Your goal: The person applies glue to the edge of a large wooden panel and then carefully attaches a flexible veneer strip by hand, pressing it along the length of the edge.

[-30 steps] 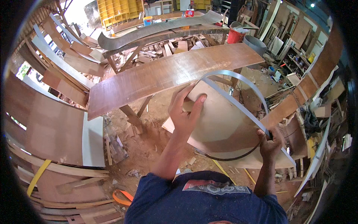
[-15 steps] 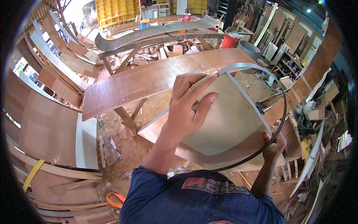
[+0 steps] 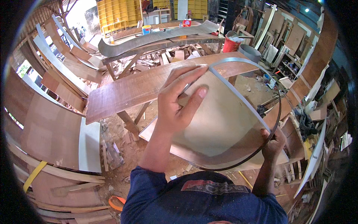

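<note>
A large pale brown board (image 3: 209, 115) is tilted in front of me, with a grey edging strip (image 3: 238, 97) along its right edge. From the board's upper corner the loose part of the strip loops out to the right and back beneath my arms, its inner face dark. My left hand (image 3: 181, 95) has its fingers stretched, their tips touching the strip at that corner; the thumb stands apart over the board. Lower on the same edge, my right hand (image 3: 275, 143) is closed round the board's edge, thumb on top. The loop crosses this hand, and its fingers are partly hidden.
A long brown panel (image 3: 149, 86) lies on a wooden stand beyond the board. Farther back, a curved grey sheet (image 3: 160, 36) rests on a bench above wood scraps. A red bucket (image 3: 231, 44) and a grey tub (image 3: 250, 53) stand behind; panels lean at left and right.
My left hand and the board's upper corner have shifted slightly left in view, and the loop has moved with them. My right hand stays on the board's edge.
</note>
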Motion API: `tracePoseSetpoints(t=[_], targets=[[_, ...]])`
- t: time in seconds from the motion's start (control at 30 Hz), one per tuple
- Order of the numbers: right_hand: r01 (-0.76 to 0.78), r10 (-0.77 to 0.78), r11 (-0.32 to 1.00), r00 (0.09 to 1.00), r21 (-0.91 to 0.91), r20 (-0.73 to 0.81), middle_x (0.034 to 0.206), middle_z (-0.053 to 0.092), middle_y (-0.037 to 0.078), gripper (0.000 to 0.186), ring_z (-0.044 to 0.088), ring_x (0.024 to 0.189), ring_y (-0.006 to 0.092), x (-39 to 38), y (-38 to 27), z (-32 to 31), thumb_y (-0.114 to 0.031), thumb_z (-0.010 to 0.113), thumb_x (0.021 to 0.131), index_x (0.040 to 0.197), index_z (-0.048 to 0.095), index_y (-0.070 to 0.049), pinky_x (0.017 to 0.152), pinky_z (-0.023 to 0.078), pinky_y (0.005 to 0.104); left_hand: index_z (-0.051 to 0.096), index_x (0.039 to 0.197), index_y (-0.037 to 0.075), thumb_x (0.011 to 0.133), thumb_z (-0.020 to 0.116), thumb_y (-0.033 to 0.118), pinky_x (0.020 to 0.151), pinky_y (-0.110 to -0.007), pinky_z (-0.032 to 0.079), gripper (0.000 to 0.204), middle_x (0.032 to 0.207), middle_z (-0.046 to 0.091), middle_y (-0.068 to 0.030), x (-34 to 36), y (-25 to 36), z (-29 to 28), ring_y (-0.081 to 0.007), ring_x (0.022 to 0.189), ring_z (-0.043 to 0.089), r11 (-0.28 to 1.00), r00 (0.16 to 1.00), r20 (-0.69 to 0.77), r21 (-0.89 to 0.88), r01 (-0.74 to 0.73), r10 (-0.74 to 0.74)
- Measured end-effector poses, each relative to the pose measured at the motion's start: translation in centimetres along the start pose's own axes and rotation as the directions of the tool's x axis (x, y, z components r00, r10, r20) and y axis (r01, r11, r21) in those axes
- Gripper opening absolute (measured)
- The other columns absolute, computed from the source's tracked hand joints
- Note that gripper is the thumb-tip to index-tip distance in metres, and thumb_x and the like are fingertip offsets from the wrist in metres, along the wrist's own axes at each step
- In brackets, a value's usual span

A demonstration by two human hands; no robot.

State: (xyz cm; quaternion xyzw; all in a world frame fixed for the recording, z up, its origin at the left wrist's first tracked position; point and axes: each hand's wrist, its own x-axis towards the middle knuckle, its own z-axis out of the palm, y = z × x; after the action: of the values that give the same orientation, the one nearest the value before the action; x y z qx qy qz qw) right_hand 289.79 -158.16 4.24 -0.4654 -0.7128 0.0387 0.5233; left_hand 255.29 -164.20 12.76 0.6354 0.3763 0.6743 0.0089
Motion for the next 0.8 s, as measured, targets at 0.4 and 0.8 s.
tracePoseSetpoints(t=[0.4,0.8], targets=[[-0.004,0.003,1.000,0.999,-0.016,-0.038,0.062,0.043,0.004,0.060,0.042,0.059,0.0187,0.8,-0.5,1.1,-0.057,0.083,0.080,0.071,0.060,-0.003,0.056,0.034,0.0350,0.070,0.122,0.000,0.086,0.078,0.007,0.085,-0.034,0.051,0.037,0.112,0.069,-0.0143,1.3,-2.6,1.2,-0.0232,0.101,0.064,0.969,0.962,-0.151,0.130,-0.208,0.227],[0.125,-0.157,0.961,0.981,-0.246,-0.112,0.061,0.044,0.004,0.054,0.043,0.057,0.0142,2.5,-1.1,-0.3,-0.046,0.087,0.080,0.069,0.058,-0.001,0.053,0.034,0.0322,0.071,0.113,-0.001,0.088,0.078,0.009,0.078,-0.036,0.053,0.028,0.097,0.068,-0.0150,-4.9,-8.3,2.0,-0.0274,0.088,0.066,0.948,0.981,-0.190,0.316,0.030,0.033]])
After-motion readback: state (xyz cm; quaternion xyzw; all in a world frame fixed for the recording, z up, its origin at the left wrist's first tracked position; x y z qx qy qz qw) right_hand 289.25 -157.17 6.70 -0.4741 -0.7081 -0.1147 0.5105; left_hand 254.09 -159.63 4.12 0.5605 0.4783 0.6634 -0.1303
